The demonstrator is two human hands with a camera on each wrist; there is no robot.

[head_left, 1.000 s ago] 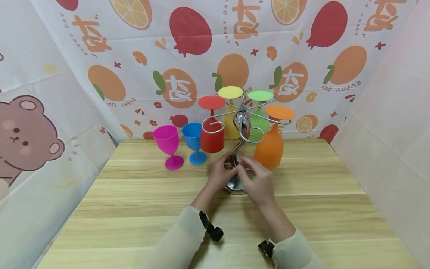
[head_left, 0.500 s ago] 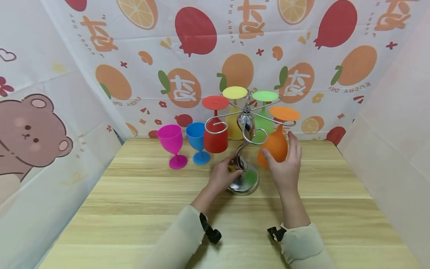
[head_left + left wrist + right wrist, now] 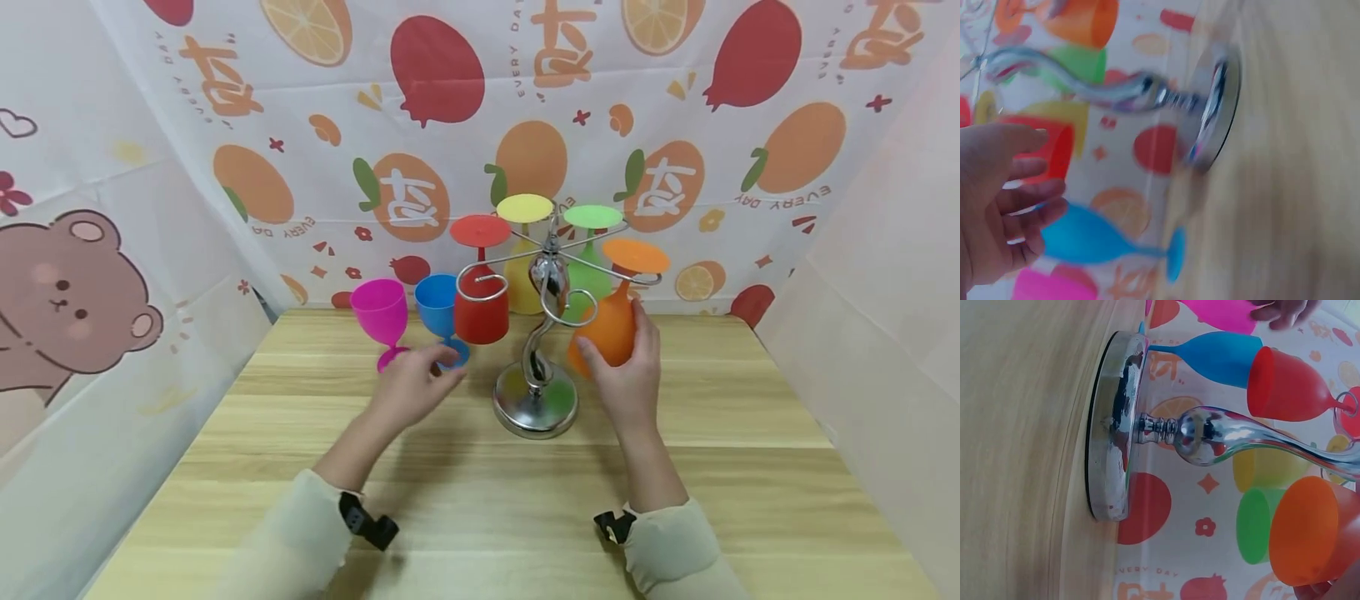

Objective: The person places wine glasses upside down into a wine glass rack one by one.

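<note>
A chrome stemware rack (image 3: 536, 408) stands on the table with its wire arms spread at the top. Upside down from it hang a red goblet (image 3: 482, 312), a yellow goblet (image 3: 519, 271), a green goblet (image 3: 588, 279) and an orange goblet (image 3: 609, 333). My right hand (image 3: 630, 375) holds the orange goblet's bowl between thumb and fingers. Upright at the left are a magenta goblet (image 3: 380, 312) and a blue goblet (image 3: 437, 307). My left hand (image 3: 412, 383) is in front of these two, fingers loosely bent with nothing in them, overlapping their feet in the head view.
The wooden table (image 3: 480, 517) carries the rack and goblets near its back edge. A fruit-printed cloth (image 3: 337, 125) hangs behind. Pale cloth walls (image 3: 885, 350) close in both sides. Two curled wire arms at the rack's front bear no goblet.
My left hand has let go of the rack's stem and moved left toward the upright goblets. My right hand has gone from the stem to the orange goblet and taken hold of its bowl.
</note>
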